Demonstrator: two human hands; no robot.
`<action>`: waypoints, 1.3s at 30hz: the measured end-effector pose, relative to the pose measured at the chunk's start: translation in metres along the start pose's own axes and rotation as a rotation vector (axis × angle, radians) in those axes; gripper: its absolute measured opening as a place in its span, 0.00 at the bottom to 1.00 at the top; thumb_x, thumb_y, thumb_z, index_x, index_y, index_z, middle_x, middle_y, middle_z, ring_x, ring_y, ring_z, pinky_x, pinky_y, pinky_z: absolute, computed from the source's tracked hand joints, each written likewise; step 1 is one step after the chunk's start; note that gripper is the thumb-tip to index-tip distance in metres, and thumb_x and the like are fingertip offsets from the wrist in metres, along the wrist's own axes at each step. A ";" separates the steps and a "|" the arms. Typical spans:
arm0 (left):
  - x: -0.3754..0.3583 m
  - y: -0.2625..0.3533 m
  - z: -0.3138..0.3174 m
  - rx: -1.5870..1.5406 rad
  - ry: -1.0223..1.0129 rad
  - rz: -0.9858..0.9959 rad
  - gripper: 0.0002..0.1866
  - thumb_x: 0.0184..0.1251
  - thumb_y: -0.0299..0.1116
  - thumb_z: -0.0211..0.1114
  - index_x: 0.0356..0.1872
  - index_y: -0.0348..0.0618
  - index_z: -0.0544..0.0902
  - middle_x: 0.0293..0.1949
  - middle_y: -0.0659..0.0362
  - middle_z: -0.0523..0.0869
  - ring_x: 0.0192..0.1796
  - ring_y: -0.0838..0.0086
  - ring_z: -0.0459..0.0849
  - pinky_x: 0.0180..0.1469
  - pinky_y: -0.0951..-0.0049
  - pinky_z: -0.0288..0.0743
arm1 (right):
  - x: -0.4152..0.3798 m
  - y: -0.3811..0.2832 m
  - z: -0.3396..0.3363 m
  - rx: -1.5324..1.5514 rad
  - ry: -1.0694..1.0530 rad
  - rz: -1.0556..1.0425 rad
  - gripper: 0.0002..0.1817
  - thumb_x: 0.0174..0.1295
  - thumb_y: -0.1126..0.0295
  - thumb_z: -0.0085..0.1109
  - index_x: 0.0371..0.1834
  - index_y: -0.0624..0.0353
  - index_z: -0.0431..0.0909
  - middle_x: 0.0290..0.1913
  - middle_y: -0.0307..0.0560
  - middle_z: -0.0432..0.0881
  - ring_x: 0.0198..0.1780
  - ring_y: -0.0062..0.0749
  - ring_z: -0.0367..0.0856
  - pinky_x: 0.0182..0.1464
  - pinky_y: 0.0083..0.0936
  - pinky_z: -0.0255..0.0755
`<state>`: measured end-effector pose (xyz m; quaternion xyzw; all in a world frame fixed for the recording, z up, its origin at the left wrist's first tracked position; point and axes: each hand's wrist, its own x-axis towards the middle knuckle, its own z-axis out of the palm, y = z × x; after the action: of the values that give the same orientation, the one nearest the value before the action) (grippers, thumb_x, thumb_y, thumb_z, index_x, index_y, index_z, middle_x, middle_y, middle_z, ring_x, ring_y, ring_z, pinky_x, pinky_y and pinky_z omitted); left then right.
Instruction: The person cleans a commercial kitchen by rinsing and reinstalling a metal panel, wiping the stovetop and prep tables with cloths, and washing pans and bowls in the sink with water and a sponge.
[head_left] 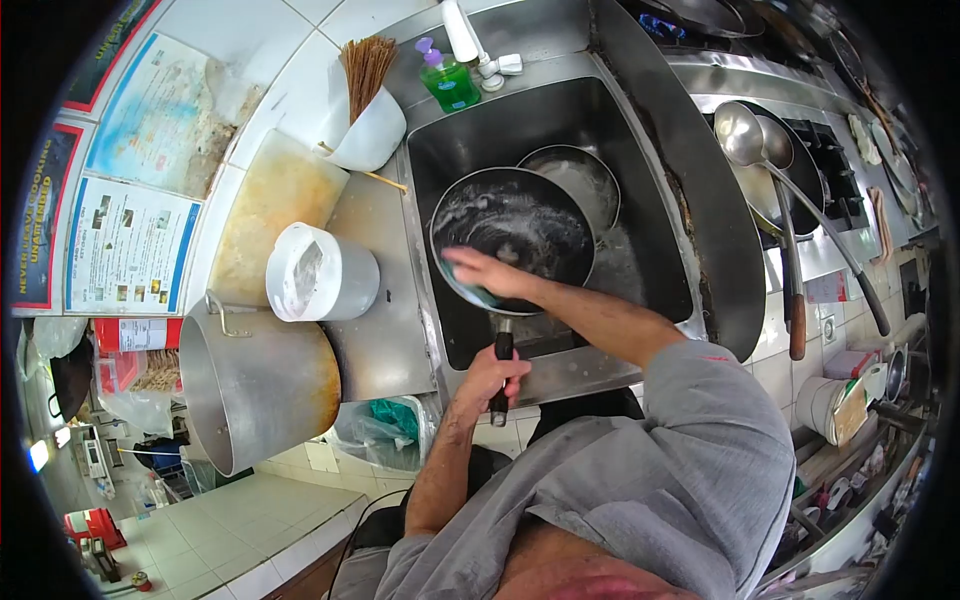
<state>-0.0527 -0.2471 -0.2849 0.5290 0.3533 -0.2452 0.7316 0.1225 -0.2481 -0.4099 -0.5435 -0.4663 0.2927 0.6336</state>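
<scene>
A dark frying pan [540,215] with soapy white streaks across its inside is tilted over the sink. My left hand [487,378] is wrapped around its black handle [502,362] near the sink's front edge. Inside the pan, my right hand [490,273] presses a greenish scouring pad [480,295] against the left part of the surface; the hand covers most of the pad. Behind the frying pan, a second round pan [585,180] lies in the sink, partly hidden and holding cloudy liquid.
The metal sink [640,120] has a faucet [485,65] and a green soap bottle [447,80] behind it. To the left stand a white tub with a brush [368,70], a white bucket [350,275] and a large pot [265,390]. Ladles [740,135] rest beside the stove at right.
</scene>
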 end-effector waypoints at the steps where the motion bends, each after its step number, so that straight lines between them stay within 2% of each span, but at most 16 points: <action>1: -0.003 -0.005 -0.005 -0.016 -0.008 0.003 0.12 0.49 0.22 0.62 0.27 0.43 0.65 0.13 0.63 0.67 0.10 0.79 0.65 0.12 0.73 0.62 | -0.001 -0.004 -0.004 -0.002 0.001 0.001 0.31 0.61 0.59 0.52 0.64 0.61 0.56 0.64 0.56 0.60 0.67 0.46 0.55 0.67 0.40 0.48; 4: -0.008 -0.020 -0.004 0.010 0.003 -0.010 0.12 0.49 0.22 0.63 0.27 0.43 0.66 0.13 0.62 0.69 0.10 0.78 0.66 0.11 0.74 0.62 | 0.000 0.003 -0.014 -0.694 -0.033 -0.166 0.28 0.58 0.62 0.54 0.62 0.53 0.61 0.64 0.50 0.60 0.64 0.48 0.58 0.64 0.42 0.53; 8: 0.002 -0.036 0.005 -0.003 0.112 0.028 0.11 0.48 0.23 0.63 0.27 0.42 0.67 0.13 0.62 0.70 0.10 0.78 0.67 0.10 0.74 0.62 | -0.011 0.048 -0.071 -1.444 0.155 0.045 0.25 0.52 0.65 0.53 0.56 0.42 0.67 0.60 0.44 0.64 0.54 0.52 0.64 0.51 0.52 0.60; 10: 0.005 -0.041 0.003 -0.022 0.148 0.059 0.11 0.48 0.23 0.63 0.27 0.42 0.68 0.14 0.61 0.70 0.10 0.78 0.67 0.10 0.74 0.62 | -0.047 0.067 -0.079 -1.617 -0.005 0.137 0.24 0.50 0.61 0.53 0.54 0.43 0.70 0.60 0.44 0.64 0.55 0.51 0.64 0.49 0.54 0.61; 12: 0.009 -0.044 0.003 -0.028 0.122 0.053 0.10 0.48 0.24 0.63 0.27 0.41 0.68 0.14 0.61 0.70 0.11 0.78 0.67 0.11 0.74 0.63 | -0.084 0.069 -0.071 -1.407 -0.106 0.420 0.21 0.52 0.58 0.52 0.51 0.44 0.74 0.61 0.46 0.65 0.58 0.55 0.61 0.48 0.55 0.60; 14: 0.015 -0.049 0.002 0.009 0.105 0.043 0.10 0.48 0.25 0.63 0.26 0.41 0.68 0.14 0.62 0.71 0.11 0.78 0.68 0.11 0.74 0.63 | -0.096 0.044 -0.049 -1.062 -0.216 0.872 0.26 0.49 0.59 0.59 0.55 0.49 0.71 0.57 0.50 0.69 0.57 0.51 0.65 0.52 0.43 0.64; 18: 0.009 -0.037 0.009 0.130 0.108 0.015 0.09 0.49 0.28 0.62 0.23 0.39 0.69 0.12 0.63 0.71 0.10 0.79 0.67 0.11 0.74 0.64 | -0.102 0.026 -0.016 0.035 -0.258 0.759 0.25 0.53 0.54 0.56 0.49 0.58 0.74 0.42 0.46 0.78 0.40 0.33 0.77 0.44 0.27 0.70; 20: 0.006 -0.028 0.008 0.282 0.083 -0.003 0.10 0.51 0.30 0.62 0.26 0.37 0.70 0.15 0.58 0.74 0.15 0.74 0.73 0.16 0.70 0.69 | -0.083 -0.038 -0.014 0.597 -0.133 1.072 0.22 0.52 0.53 0.55 0.46 0.54 0.77 0.34 0.43 0.78 0.38 0.30 0.76 0.38 0.31 0.70; 23: 0.001 -0.028 0.011 0.844 0.259 0.092 0.14 0.55 0.34 0.61 0.34 0.33 0.70 0.25 0.48 0.80 0.28 0.61 0.81 0.31 0.61 0.75 | -0.078 -0.054 -0.018 0.848 -0.095 0.943 0.23 0.51 0.55 0.60 0.48 0.55 0.74 0.38 0.41 0.76 0.37 0.26 0.76 0.37 0.24 0.70; 24: -0.002 -0.027 0.014 1.244 0.464 0.196 0.18 0.56 0.36 0.61 0.38 0.31 0.69 0.32 0.42 0.81 0.37 0.53 0.83 0.40 0.56 0.76 | -0.083 -0.044 -0.011 0.736 -0.026 0.928 0.23 0.47 0.59 0.62 0.46 0.55 0.73 0.36 0.41 0.76 0.36 0.27 0.76 0.38 0.24 0.70; 25: -0.003 -0.021 0.016 1.203 0.403 0.055 0.23 0.57 0.37 0.60 0.46 0.28 0.65 0.42 0.34 0.78 0.49 0.44 0.77 0.52 0.53 0.70 | -0.085 -0.034 -0.006 0.666 -0.063 0.841 0.24 0.45 0.62 0.62 0.46 0.55 0.72 0.36 0.41 0.76 0.35 0.28 0.76 0.38 0.24 0.70; 28: 0.003 -0.024 0.005 1.213 0.424 0.072 0.22 0.57 0.37 0.61 0.44 0.27 0.66 0.40 0.32 0.78 0.47 0.41 0.77 0.50 0.53 0.72 | -0.092 -0.013 -0.005 0.537 -0.092 0.687 0.24 0.39 0.69 0.62 0.45 0.58 0.73 0.33 0.41 0.77 0.35 0.29 0.77 0.40 0.24 0.71; 30: 0.010 -0.028 -0.007 1.229 0.430 0.254 0.20 0.56 0.35 0.61 0.42 0.29 0.67 0.31 0.40 0.81 0.36 0.50 0.82 0.37 0.57 0.77 | -0.096 -0.044 -0.028 0.309 0.006 0.528 0.23 0.37 0.70 0.62 0.42 0.58 0.74 0.32 0.42 0.78 0.35 0.29 0.77 0.39 0.25 0.71; 33: 0.011 -0.004 0.006 0.464 0.182 0.084 0.13 0.54 0.33 0.60 0.33 0.35 0.70 0.13 0.59 0.71 0.12 0.76 0.68 0.13 0.73 0.63 | -0.112 -0.097 -0.094 0.182 0.404 0.399 0.19 0.35 0.71 0.62 0.36 0.56 0.77 0.31 0.40 0.78 0.34 0.26 0.76 0.38 0.26 0.71; 37: 0.029 0.017 0.010 -0.036 -0.014 0.035 0.09 0.57 0.32 0.59 0.22 0.44 0.69 0.13 0.65 0.69 0.12 0.80 0.67 0.14 0.78 0.62 | -0.128 -0.184 -0.166 0.087 0.682 0.212 0.17 0.44 0.76 0.57 0.41 0.56 0.74 0.29 0.40 0.74 0.29 0.21 0.74 0.31 0.20 0.69; 39: 0.025 0.032 0.020 -0.186 -0.114 -0.030 0.09 0.57 0.32 0.59 0.23 0.44 0.69 0.13 0.66 0.68 0.12 0.81 0.66 0.14 0.79 0.61 | -0.128 -0.199 -0.169 -0.183 0.736 0.090 0.19 0.43 0.75 0.59 0.43 0.57 0.74 0.36 0.41 0.75 0.39 0.26 0.75 0.42 0.23 0.69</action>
<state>-0.0081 -0.2556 -0.2812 0.4388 0.3403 -0.2521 0.7926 0.1983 -0.4779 -0.2494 -0.6867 -0.2076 0.0627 0.6938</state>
